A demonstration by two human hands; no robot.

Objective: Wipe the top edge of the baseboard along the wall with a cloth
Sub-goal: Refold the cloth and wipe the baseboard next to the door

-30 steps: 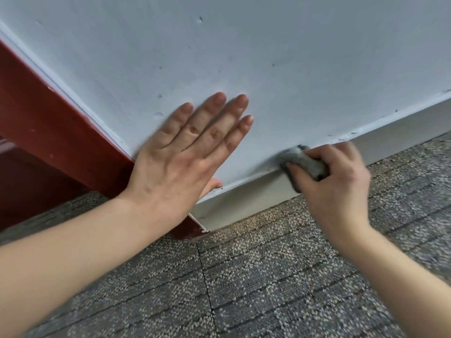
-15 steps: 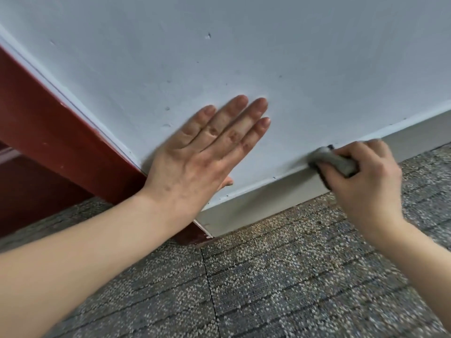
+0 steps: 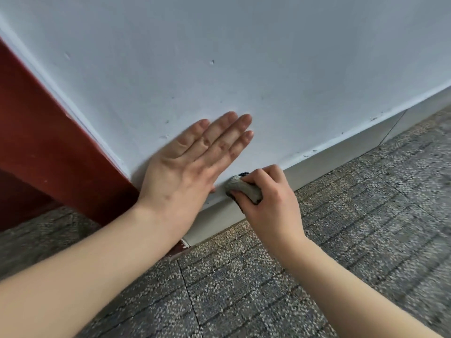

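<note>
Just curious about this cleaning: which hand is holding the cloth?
The right hand: its fingers curl round the grey cloth. The left hand lies flat on the wall.

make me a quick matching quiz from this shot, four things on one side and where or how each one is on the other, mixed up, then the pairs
Column one:
1 left hand
2 right hand
3 cloth
4 carpet

Column two:
a bunched against the top edge of the baseboard
b flat on the wall, fingers straight
c grey and speckled
d curled round the cloth

Pairs: 1-b, 2-d, 3-a, 4-c
</note>
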